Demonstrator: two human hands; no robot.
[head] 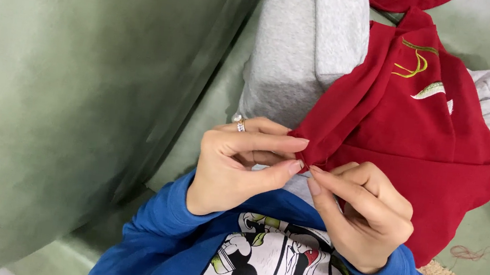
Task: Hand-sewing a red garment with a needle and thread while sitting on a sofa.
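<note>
A fold of the red cloth (416, 145) is pinched by the left hand (235, 167), held taut at the lap; its edge is nipped by the right hand (365, 213), fingertips meeting for fine work.

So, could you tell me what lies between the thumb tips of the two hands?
In the head view, a folded edge of the red garment is pinched between the left hand and right hand.

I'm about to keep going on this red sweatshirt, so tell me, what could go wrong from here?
The left hand and right hand pinch only a small corner of the red sweatshirt, so it may slip free. If a needle sits in that pinch, too small to see, fingertips could be pricked. The ring might snag the fabric.
</note>
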